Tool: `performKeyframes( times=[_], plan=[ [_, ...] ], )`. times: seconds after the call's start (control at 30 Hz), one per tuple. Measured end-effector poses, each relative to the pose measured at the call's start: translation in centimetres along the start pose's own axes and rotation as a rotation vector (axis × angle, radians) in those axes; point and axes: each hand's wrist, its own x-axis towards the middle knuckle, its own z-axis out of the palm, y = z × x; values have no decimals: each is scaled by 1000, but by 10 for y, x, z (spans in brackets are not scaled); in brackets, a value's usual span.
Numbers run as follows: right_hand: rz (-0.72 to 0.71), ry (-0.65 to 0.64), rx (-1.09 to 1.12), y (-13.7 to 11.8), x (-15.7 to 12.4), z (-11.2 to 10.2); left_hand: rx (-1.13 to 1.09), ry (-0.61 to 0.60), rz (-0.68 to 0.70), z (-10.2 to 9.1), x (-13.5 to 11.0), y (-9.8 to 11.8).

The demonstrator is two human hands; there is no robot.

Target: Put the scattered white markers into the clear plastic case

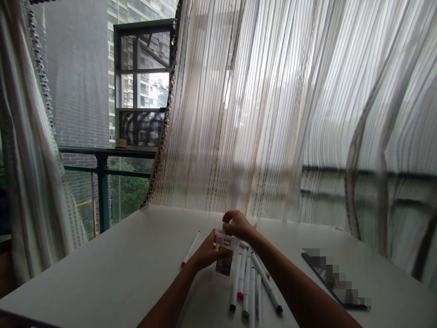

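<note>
My left hand [207,251] is wrapped round the side of a clear plastic case [225,240] with a dark, colourful label on its front. The case is held upright over the white table. At its top, my right hand [235,224] has its fingers curled and pinched at the lid area; what lies between the fingertips is too small to make out. Just right of the case lie several white markers [252,284] with coloured ends, partly beneath my right forearm. A single marker with a red end [190,249] rests apart, left of my left hand.
A dark flat tablet or phone [327,280], partly pixelated, lies on the right of the white table [112,273]. Sheer striped curtains [266,114] hang along the far edge. Beyond the gap at left stand a green railing [102,182] and a window.
</note>
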Motion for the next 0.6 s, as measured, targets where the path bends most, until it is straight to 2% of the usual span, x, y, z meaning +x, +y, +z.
performKeyframes(
  times=[0.1,0.23,0.43,0.6],
  plan=[
    [-39,-10,-82,-4,-5,0,-80,-36,61,1,-3,-6],
    [-136,-23,-179,-15,-13,1,-110,-2,96,1,-7,-18],
    [-224,3,-327,-20,-18,6,-118,-13,108,-1,-8,-31],
    [-232,7,-393,-20,-17,10,-105,-22,93,-3,-9,-38]
  ],
)
